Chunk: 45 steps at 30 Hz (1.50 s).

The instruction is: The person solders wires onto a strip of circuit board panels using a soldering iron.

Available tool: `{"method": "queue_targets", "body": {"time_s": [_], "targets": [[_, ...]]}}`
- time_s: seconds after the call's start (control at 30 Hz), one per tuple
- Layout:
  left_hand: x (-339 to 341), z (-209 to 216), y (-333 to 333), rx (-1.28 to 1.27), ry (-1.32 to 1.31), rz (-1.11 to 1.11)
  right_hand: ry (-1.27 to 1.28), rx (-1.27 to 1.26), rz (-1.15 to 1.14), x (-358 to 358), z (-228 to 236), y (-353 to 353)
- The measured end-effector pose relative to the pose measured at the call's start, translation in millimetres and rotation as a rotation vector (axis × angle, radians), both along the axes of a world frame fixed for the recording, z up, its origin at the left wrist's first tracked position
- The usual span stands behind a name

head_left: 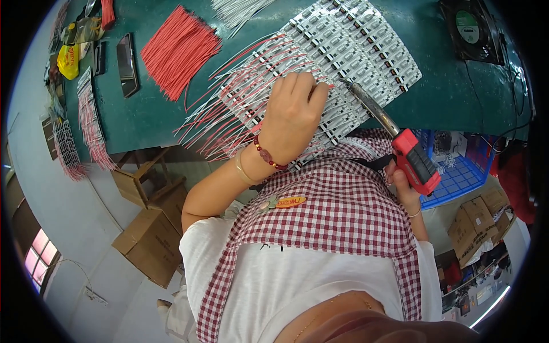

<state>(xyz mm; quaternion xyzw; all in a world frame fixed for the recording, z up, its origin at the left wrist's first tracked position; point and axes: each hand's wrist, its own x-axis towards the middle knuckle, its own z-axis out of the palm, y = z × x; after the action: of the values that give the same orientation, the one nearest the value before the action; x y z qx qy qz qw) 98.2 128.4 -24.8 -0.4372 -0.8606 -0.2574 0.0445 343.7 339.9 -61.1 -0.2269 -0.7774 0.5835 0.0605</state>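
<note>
My left hand (294, 111), wearing a bead bracelet, is over a panel of small white circuit boards (366, 48). Its fingers pinch a thin red wire (330, 86), whose tip shows at the fingertips. My right hand (401, 182) is wrapped round the red and black handle of a soldering gun (394, 126). The iron's metal tip points up and left, close to the boards just right of the left fingers; whether it touches cannot be told. Red and white wires (229, 117) are attached along the panel's left part and fan out toward the lower left.
On the green table (423, 108) lie a bundle of red wires (180, 52), white wires (240, 12), a phone (127, 64) and wired board strips (91, 120). A black fan (472, 30) stands far right. A blue crate (457, 177) and cardboard boxes (150, 243) are below.
</note>
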Motion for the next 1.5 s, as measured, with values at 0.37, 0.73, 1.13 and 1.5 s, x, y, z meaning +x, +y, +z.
{"method": "queue_targets", "body": {"time_s": [0.37, 0.73, 1.13, 1.5], "targets": [[-1.0, -1.9, -4.4, 0.036, 0.020, -0.016, -0.006, 0.010, 0.149, -11.6, 3.3, 2.9], [-0.6, -1.3, -1.6, 0.002, 0.024, 0.011, 0.071, 0.148, 0.176, -18.4, 6.1, 3.4], [-3.5, 2.4, -1.5, -0.129, 0.104, 0.070, 0.002, -0.046, 0.042, -4.3, -3.7, 5.0], [-10.7, 33.8, -51.2, -0.164, -0.129, 0.219, 0.032, -0.051, 0.033, -4.0, -2.7, 7.0]]}}
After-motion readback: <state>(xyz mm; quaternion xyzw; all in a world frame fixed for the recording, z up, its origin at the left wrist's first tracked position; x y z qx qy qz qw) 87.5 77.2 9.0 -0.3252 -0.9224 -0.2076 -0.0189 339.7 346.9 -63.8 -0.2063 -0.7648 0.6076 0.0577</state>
